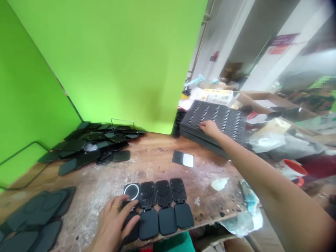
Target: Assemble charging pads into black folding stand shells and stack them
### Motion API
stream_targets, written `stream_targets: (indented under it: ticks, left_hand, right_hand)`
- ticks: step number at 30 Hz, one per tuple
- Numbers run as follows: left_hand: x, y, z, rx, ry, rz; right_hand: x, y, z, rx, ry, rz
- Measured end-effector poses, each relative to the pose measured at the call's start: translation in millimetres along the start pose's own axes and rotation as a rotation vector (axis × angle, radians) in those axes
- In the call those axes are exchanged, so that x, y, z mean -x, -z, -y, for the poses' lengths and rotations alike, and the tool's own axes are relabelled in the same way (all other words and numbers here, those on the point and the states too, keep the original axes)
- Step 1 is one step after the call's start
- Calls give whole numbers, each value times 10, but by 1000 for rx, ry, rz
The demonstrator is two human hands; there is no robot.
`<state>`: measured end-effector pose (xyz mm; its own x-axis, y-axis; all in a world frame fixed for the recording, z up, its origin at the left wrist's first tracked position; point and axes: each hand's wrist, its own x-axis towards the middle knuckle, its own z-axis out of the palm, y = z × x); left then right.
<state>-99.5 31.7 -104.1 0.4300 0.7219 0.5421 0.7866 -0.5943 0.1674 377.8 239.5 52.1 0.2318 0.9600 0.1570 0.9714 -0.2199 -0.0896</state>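
My left hand [115, 217] rests on the leftmost of several black hinged folding pads, its fingers apart and bent over the hinge area. A white ring [131, 191] shows on that pad's upper half. Beside it stand more opened folding pads [148, 224] in a row, with darker, ribbed upper halves. My right hand [210, 128] reaches far forward to a black slotted tray [202, 108] holding rows of small shiny metal pieces. Its fingertips are pinched together at the tray's front left; whatever is between them is too small to make out.
A heap of black plates [105, 138] lies at the back left, larger black pads [39, 213] at the front left. A black-and-white card [183, 159] and a whitish scrap [219, 183] lie mid-table. Green panels [118, 63] wall the back. An orange-rimmed mug [292, 169] stands right.
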Motion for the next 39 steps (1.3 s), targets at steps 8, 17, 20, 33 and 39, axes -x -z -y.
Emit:
stream_targets:
  ticks: [8, 17, 20, 33, 39]
  left_hand:
    - [-55, -82, -231, 53, 16, 75]
    - [-158, 132, -587, 16, 121, 259]
    - [-158, 155, -621, 4, 128, 303]
    - [-77, 52, -562, -98, 148, 376]
    - [-173, 148, -617, -77, 151, 392]
  right_hand:
    - [-95, -204, -104, -9, 21, 10]
    - [-60, -79, -55, -57, -29, -25]
    - [-59, 34, -33, -76, -18, -43]
    - [-24, -105, -6, -440, -152, -45]
    - [238, 127, 123, -864, -159, -125]
